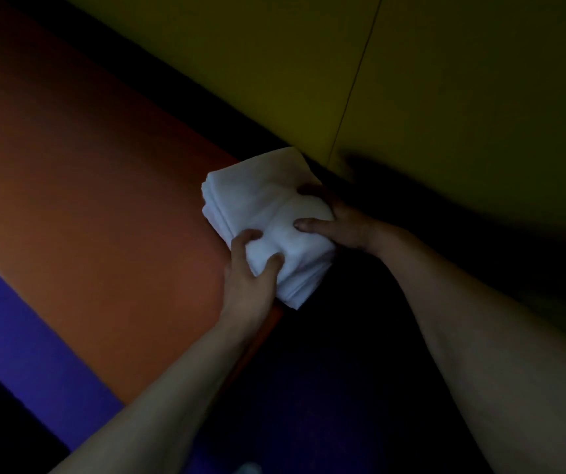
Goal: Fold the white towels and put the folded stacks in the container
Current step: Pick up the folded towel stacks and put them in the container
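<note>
A stack of folded white towels (261, 213) is held between both my hands in the middle of the dim view. My left hand (251, 278) grips the stack's near edge, thumb on top and fingers curled round the side. My right hand (336, 224) grips the right side, thumb pressed into the top towel. The stack sits over the far right corner of an orange surface (104, 200), beside a dark gap. No container can be made out in the darkness.
A yellow-green wall (445, 80) with a thin vertical seam rises behind the stack. A blue-purple band (18, 319) borders the orange surface at the left. The lower right is in deep shadow.
</note>
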Available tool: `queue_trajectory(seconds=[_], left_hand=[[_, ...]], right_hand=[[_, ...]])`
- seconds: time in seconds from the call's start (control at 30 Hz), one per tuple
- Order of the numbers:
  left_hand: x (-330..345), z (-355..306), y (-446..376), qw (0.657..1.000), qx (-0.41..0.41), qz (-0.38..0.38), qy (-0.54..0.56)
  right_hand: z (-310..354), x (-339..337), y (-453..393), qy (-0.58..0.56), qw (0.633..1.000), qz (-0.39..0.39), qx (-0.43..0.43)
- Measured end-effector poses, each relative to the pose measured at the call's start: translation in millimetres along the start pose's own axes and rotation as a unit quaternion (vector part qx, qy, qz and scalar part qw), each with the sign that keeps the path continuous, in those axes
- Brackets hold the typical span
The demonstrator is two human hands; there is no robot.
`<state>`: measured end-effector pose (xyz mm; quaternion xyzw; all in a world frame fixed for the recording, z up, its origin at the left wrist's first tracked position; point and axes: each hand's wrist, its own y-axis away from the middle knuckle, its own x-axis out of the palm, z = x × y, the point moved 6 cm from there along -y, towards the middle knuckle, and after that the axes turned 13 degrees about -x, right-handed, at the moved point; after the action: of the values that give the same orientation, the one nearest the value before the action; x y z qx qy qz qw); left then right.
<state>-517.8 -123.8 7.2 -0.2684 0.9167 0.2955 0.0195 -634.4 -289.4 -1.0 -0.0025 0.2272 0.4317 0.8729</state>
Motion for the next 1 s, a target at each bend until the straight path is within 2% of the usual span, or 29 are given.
queue_trajectory(seconds=[0.17,0.3,0.47,0.63,0.87,1.0], left_hand=[[-6,6,6,0.997,-0.021,0.017,0.070],[-10,11,23,0.997,-0.007,0.039,0.066],[-3,26,70,0.998,0.010,0.060,-0.010],[39,39,129,0.993,-0.003,0.102,-0.054],[151,86,233,0.977,-0.047,0.197,-0.068],[217,119,301,0.961,-0.106,0.251,-0.057]], right_hand=[[7,15,29,-0.016,0.998,-0.063,-0.017],[0,36,85,-0.119,0.985,-0.125,-0.008],[-19,72,164,-0.297,0.938,-0.175,0.033],[-44,81,253,-0.395,0.891,-0.214,0.064],[-91,65,431,-0.546,0.771,-0.308,0.110],[-117,64,537,-0.612,0.687,-0.362,0.153]])
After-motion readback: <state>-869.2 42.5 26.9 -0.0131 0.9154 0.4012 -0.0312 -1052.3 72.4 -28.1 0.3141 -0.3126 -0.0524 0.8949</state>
